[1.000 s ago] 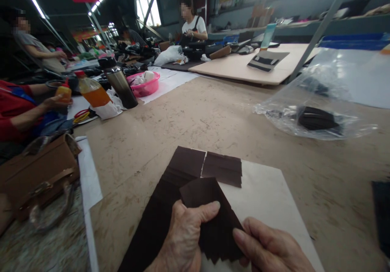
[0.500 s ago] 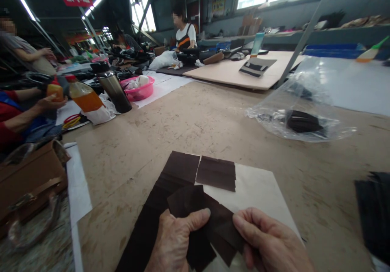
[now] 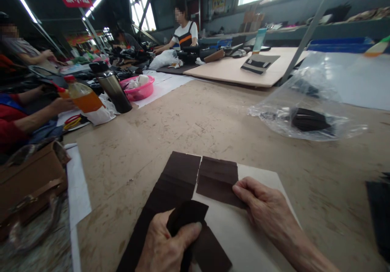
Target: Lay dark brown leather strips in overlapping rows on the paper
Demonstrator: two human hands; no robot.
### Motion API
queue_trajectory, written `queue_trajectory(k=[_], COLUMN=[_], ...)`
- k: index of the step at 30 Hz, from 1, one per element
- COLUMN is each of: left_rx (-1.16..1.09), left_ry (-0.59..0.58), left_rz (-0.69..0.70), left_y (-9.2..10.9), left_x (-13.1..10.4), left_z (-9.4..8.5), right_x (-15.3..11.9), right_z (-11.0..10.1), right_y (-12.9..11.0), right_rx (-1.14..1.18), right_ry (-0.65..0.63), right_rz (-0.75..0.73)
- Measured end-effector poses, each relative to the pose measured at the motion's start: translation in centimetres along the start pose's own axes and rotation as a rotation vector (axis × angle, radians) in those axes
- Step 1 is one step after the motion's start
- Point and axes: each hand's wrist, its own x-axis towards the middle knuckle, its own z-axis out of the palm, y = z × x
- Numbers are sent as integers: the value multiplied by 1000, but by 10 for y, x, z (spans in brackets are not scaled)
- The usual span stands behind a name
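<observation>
1. Head view looks down on a worn brown table (image 3: 213, 117), with both of the person's bare hands low in the picture.
2. Left hand (image 3: 166, 245) is closed around a small stack of dark brown pieces (image 3: 190, 227), thumb pressed across the top; the stack bends slightly in the grip.
3. Right hand (image 3: 263, 207) lies flat, fingers together, with its fingertips (image 3: 239, 191) pressing the near edge of a dark brown piece (image 3: 217, 180) laid on the white sheet (image 3: 243, 239); it grasps nothing.
4. Just left of that piece, a row of overlapping dark pieces (image 3: 170, 186) runs toward the person along the sheet's left edge.
5. Farther right, well apart, a clear plastic bag (image 3: 307, 101) holds dark items.
6. At far left, a co-worker's red sleeve (image 3: 10, 126) rests near an orange bottle (image 3: 83, 97), a steel flask (image 3: 114, 87) and a pink basin (image 3: 140, 89).
</observation>
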Motion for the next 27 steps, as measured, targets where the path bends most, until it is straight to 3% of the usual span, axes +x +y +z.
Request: queue_trajectory(k=[4,8,15,27], left_rx=[66,212,501,473], left_ry=[-132,-170,-225,-282], left_rz=[140,133,306,318], left_y=[5,10,8,0], left_x=[4,13,26,33], left_z=[8,17,24,27], right_x=[14,21,26,30], right_z=[3,4,2,6], right_y=[1,1,5,4], right_rx=[-20,-76,-158,-245], right_ry=[-21,-5,-23,23], right_rz=[-6,-42,-69,-72])
